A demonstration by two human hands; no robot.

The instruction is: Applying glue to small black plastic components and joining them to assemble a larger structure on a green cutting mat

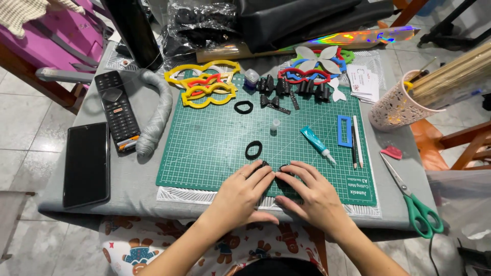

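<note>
At the near edge of the green mat (215, 148) on the desk, my left hand (239, 197) and right hand (312, 197) press a black ribbon piece (280, 171) flat, fingers curled closed on it so it stays folded.

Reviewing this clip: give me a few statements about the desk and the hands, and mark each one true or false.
1. Both hands press on a black piece at the near edge of the green cutting mat. True: the left hand and right hand meet over the black piece.
2. The scissors with green handles lie left of the mat. False: the scissors lie to its right.
3. A black loop lies on the mat just beyond the hands. True.
4. The glue tube is held in the right hand. False: it lies on the mat, untouched.
5. The remote control sits on the mat. False: it lies left of it, beside a dark phone.
</note>
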